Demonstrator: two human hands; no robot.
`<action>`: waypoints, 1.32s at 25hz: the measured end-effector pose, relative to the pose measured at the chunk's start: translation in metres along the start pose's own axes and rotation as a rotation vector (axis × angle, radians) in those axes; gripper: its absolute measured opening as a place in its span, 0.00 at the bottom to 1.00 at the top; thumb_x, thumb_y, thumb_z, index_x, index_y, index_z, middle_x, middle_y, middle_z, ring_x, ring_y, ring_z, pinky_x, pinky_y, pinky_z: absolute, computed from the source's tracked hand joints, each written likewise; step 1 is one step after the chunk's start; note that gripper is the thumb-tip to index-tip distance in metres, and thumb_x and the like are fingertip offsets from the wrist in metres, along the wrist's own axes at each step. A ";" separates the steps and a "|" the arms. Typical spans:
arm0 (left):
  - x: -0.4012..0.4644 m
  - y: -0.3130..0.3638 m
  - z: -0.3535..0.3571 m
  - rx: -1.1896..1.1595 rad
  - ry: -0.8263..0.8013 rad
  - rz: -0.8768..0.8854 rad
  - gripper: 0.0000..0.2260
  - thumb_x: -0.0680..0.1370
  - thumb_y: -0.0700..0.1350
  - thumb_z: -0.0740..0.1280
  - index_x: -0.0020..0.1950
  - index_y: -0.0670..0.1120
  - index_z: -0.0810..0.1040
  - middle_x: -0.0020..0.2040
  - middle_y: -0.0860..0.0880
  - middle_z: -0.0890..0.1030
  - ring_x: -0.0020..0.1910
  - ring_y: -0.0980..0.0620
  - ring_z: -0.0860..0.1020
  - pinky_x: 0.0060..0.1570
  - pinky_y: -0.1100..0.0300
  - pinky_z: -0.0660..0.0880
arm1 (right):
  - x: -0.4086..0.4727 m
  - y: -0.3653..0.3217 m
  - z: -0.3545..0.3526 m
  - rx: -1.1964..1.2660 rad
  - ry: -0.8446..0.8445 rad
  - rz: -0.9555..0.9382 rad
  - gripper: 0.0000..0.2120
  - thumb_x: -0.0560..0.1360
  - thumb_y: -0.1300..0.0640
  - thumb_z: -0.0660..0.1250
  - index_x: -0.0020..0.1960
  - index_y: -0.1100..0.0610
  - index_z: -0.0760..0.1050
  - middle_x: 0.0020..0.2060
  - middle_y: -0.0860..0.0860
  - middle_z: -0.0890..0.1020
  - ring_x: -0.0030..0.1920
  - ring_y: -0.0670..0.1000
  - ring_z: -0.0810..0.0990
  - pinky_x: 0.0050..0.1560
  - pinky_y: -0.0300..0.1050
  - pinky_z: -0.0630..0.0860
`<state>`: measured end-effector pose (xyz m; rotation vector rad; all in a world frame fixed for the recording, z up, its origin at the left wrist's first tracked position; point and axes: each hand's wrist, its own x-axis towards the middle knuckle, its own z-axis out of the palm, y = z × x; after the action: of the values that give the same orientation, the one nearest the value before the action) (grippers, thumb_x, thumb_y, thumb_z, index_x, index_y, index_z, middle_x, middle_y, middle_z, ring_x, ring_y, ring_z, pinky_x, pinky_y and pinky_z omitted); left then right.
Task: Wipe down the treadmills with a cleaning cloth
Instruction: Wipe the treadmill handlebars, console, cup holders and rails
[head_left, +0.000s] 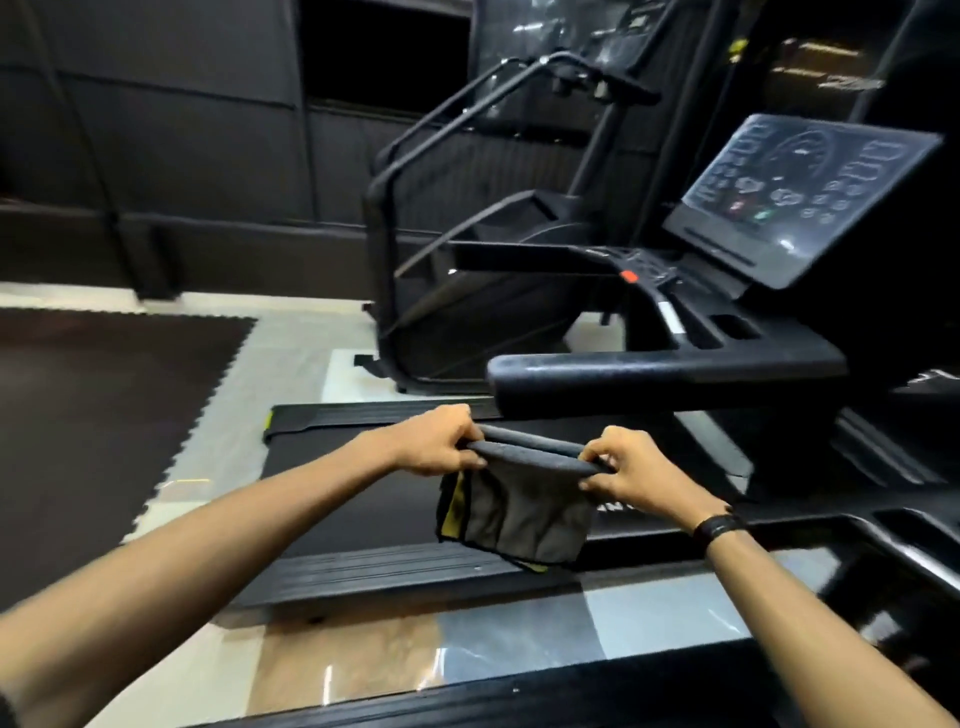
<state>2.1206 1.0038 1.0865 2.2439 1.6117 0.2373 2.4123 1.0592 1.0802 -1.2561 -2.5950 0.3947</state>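
Your left hand (441, 441) and right hand (631, 470) each pinch a top corner of the grey cloth (519, 504), folded and hanging over the treadmill belt (353, 499) below the handrail (649, 371).

A gym is showing here: a treadmill (374, 499) with its button-covered console (795, 192) and thick handrail (649, 371) is standing beside a black stair machine (467, 234), while interlocking rubber mats (93, 415) are covering the tiled floor (395, 649).

Dark panelled wall (156, 130) behind; black interlocking mat (93, 415) on glossy pale tiled floor (415, 644); dim light.
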 end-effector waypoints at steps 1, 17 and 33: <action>-0.002 -0.027 -0.005 0.001 0.003 0.008 0.15 0.79 0.50 0.69 0.34 0.51 0.71 0.40 0.49 0.69 0.46 0.41 0.74 0.49 0.47 0.71 | 0.023 -0.010 0.013 0.014 0.007 -0.011 0.11 0.67 0.59 0.81 0.47 0.60 0.85 0.39 0.52 0.75 0.42 0.52 0.75 0.43 0.40 0.67; 0.120 -0.194 -0.019 -0.224 0.113 0.137 0.07 0.72 0.38 0.76 0.49 0.43 0.87 0.45 0.43 0.78 0.42 0.52 0.74 0.41 0.59 0.72 | 0.168 0.010 0.067 0.078 0.039 0.144 0.11 0.64 0.55 0.84 0.42 0.47 0.85 0.34 0.43 0.71 0.39 0.40 0.74 0.36 0.37 0.67; 0.328 -0.188 -0.064 -0.125 -0.118 0.230 0.08 0.63 0.52 0.65 0.33 0.48 0.71 0.30 0.51 0.75 0.33 0.46 0.74 0.34 0.54 0.72 | 0.235 0.091 0.053 0.073 0.170 0.626 0.07 0.71 0.52 0.77 0.49 0.46 0.83 0.42 0.45 0.74 0.44 0.49 0.76 0.47 0.50 0.75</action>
<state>2.0428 1.3772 1.0473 2.2978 1.2448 0.2527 2.3191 1.2916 1.0208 -1.9611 -1.9825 0.4553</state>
